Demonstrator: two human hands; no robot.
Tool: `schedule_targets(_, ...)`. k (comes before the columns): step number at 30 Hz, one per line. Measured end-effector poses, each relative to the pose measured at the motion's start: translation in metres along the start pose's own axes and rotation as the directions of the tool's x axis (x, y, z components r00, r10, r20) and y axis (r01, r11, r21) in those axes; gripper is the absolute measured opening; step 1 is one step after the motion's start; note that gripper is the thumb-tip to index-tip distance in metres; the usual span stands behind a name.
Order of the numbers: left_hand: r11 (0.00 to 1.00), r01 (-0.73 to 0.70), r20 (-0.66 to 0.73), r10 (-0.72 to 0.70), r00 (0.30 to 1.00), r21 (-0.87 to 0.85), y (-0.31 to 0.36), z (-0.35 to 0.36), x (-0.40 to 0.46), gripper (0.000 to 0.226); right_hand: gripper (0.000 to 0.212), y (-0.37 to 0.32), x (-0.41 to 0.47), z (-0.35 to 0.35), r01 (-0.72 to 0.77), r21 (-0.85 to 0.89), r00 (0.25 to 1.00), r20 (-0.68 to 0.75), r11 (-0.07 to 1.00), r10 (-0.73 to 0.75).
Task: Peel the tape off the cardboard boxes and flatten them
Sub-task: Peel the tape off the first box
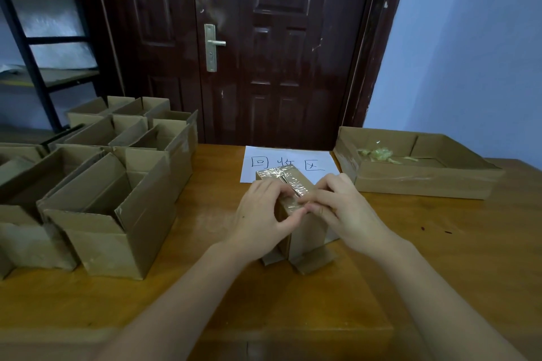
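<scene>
A small cardboard box (pixel 308 231) stands upside down on the wooden table (pixel 410 258), its open flaps splayed on the tabletop. Shiny clear tape (pixel 289 177) runs along its top seam. My left hand (pixel 261 214) grips the box's left side, fingers curled at the near end of the tape. My right hand (pixel 340 205) holds the right side, with fingertips pinching at the tape's near end. Both hands meet over the box's front top edge and hide it.
Several open cardboard boxes (pixel 111 199) crowd the table's left. A shallow cardboard tray (pixel 422 182) at the right holds a wad of peeled tape (pixel 377 153). A white paper sign (pixel 264 161) lies behind the box. A dark door and metal shelf stand beyond.
</scene>
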State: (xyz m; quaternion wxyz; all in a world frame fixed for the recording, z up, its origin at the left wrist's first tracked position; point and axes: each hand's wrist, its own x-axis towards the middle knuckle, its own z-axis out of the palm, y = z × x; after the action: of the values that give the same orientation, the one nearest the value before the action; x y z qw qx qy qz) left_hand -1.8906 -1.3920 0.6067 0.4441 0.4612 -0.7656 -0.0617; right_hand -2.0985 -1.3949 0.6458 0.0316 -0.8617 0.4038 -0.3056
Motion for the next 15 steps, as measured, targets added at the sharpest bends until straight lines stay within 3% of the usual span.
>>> schedule_targets(4,1.0,0.006,-0.001,-0.006,1.0,0.016,-0.002,0.002,0.001,0.036,0.016,0.0,0.002,0.009,-0.145,0.297,0.988,-0.015,0.944,0.156)
schedule_targets(6,1.0,0.015,-0.001,-0.015,1.0,0.007,-0.003,0.002,0.0,0.033,0.012,-0.001,0.004,0.018,-0.185,0.346,0.973,-0.065,0.92,0.22)
schedule_targets(15,0.996,0.07,0.029,-0.068,0.997,-0.051,0.001,0.005,-0.002,0.037,0.022,-0.011,0.008,0.025,-0.284,0.138,0.927,-0.212,0.949,0.309)
